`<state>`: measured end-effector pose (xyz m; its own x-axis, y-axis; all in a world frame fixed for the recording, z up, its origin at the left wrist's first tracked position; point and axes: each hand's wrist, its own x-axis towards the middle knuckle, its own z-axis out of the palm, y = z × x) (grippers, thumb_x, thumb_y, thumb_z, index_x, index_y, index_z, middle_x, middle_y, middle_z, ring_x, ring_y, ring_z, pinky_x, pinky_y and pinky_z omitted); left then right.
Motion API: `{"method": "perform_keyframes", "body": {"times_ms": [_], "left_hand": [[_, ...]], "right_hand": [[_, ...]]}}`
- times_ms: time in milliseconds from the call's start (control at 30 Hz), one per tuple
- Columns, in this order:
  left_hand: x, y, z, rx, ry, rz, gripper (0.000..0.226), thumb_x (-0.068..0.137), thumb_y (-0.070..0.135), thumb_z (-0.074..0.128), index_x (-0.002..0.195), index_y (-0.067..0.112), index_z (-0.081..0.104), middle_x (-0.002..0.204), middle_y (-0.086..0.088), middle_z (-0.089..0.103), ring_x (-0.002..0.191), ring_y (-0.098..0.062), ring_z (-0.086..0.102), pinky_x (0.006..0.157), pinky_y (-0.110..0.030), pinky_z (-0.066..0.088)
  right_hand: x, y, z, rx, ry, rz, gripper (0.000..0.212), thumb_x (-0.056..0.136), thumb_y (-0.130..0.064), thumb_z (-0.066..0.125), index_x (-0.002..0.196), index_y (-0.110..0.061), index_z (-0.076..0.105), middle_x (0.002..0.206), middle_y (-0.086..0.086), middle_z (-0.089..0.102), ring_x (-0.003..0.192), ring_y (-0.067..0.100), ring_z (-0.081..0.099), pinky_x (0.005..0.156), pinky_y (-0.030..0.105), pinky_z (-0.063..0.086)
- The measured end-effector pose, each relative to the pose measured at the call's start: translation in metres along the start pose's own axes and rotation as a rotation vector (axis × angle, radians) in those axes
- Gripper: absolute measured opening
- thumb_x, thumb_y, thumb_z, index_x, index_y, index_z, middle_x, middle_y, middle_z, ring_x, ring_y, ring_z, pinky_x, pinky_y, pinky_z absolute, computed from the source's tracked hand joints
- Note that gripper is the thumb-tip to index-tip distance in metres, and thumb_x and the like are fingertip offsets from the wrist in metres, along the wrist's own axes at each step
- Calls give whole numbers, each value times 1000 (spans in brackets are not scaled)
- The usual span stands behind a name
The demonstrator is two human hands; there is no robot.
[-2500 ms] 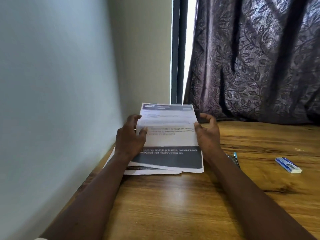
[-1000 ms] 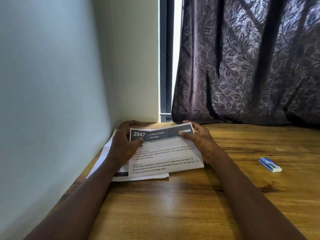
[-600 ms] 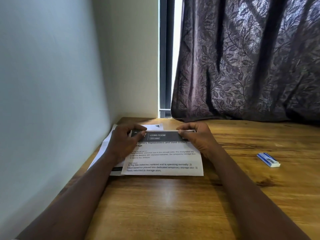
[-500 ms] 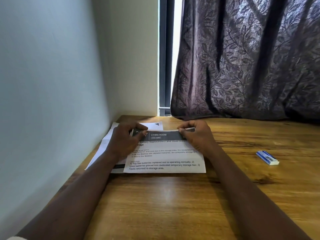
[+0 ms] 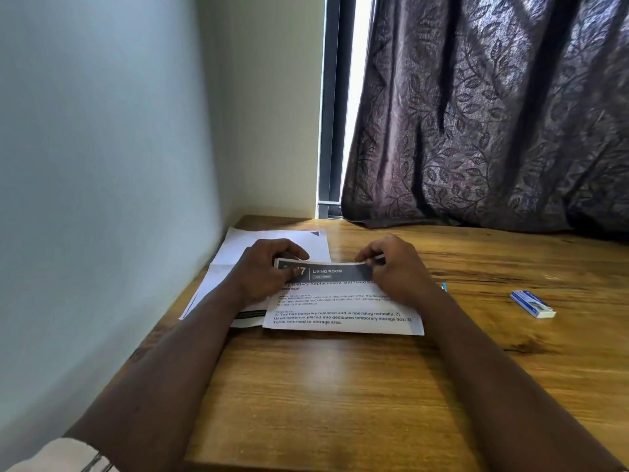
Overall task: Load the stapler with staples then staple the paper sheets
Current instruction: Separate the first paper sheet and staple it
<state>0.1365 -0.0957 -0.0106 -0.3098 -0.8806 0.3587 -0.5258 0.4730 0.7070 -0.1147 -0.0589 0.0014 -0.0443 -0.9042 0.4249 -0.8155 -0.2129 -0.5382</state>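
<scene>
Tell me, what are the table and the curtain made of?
The table looks like wood or wood-look laminate, smooth with a soft sheen: brown grain lines and a dark knot show. The curtain seems woven fabric, slightly shiny, with a leaf pattern and soft hanging folds.

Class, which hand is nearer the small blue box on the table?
Right. The right hand pinches the sheet's top edge, the blue box off to its right; the left hand lies farther left.
</scene>
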Motion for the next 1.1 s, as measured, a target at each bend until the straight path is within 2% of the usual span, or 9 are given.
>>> {"method": "perform_keyframes", "body": {"times_ms": [100,233,400,567,633,700,767,933,1100], "left_hand": [[0,-2,1,2,-25,-15,25,86,13,81,106,27,79,101,4,78,100,-20,70,94,-36,55],[0,0,6,150,-16,0,22,87,21,80,106,32,79,103,11,77,100,-12,66,84,-25,44],[-2,-1,9,169,-3,22,24,87,15,79,106,31,79,104,10,76,98,-10,65,83,-22,43],[-2,4,10,265,7,2,30,88,12,73,109,33,77,106,9,72,104,-14,64,91,-29,48],[-5,15,10,497,-3,-22,31,92,19,67,117,35,73,117,5,66,116,-20,60,99,-39,45],[-11,30,15,770,5,-7,33,98,29,57,130,32,66,141,0,57,132,-23,50,111,-49,34],[-19,46,26,789,15,78,41,103,32,48,142,25,56,158,-2,43,145,-24,39,120,-51,25],[-42,67,65,438,-243,77,50,107,27,37,155,14,35,161,-8,38,149,-25,32,123,-45,26],[-46,51,54,662,-361,-61,61,109,49,19,164,25,10,172,4,6,159,-16,1,129,-45,5]], "right_hand": [[-4,0,2,-4,-32,56,31,86,3,62,84,-24,76,88,-6,67,92,16,64,77,27,48],[-15,-9,15,-407,14,-28,22,89,-18,63,105,-32,71,106,-4,55,109,19,50,93,38,39],[-30,-22,32,-151,-141,-99,27,100,-24,56,124,-21,68,123,2,60,114,19,54,97,37,46],[-39,-22,31,-235,-242,-106,43,105,-37,43,143,-20,55,149,-1,49,134,19,46,110,37,40],[-42,-24,31,-258,-259,-103,44,106,-38,39,145,-22,52,154,-2,45,138,19,43,112,36,36],[-42,-26,31,-260,-243,-110,43,107,-34,38,145,-21,53,154,-1,46,138,19,43,112,36,34],[-43,-26,31,-259,-231,-128,41,106,-29,39,142,-19,56,151,2,50,137,21,45,114,37,34],[-44,-20,32,-187,-209,-122,34,97,-17,55,131,-15,60,132,5,62,121,23,56,103,34,41],[-41,-17,33,-203,-192,-93,29,93,-17,54,121,-14,62,124,5,62,117,26,56,101,41,47]]}}
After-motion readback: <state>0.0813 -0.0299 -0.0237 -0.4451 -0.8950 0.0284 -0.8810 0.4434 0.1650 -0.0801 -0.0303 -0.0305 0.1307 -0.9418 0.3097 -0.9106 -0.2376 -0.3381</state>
